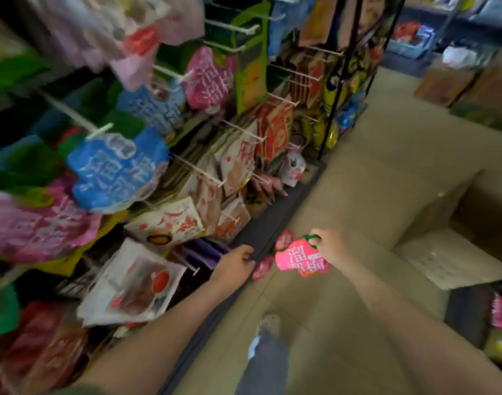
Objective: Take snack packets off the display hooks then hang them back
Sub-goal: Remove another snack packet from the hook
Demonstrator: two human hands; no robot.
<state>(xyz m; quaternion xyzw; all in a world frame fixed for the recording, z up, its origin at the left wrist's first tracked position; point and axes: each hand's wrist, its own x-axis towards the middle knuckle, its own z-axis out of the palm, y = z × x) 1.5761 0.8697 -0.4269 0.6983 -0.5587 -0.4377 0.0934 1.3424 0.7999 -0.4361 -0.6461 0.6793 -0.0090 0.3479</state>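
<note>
My right hand [328, 244] grips the green top of a pink snack packet [301, 259] low over the floor, in front of the rack's dark base. Two more pink packets [262, 267] lie on the floor beside it. My left hand [238, 260] hangs over the base edge with fingers loosely curled and nothing in it. White display hooks [73, 112] on the left carry blue packets [115, 172] and pink packets [209, 78]. The picture is blurred.
The rack [272, 223] fills the left side with many hung packets. An open cardboard box [458, 252] stands on the floor to the right. My leg and shoe [268, 326] are below. More shelves [429, 32] stand at the far right.
</note>
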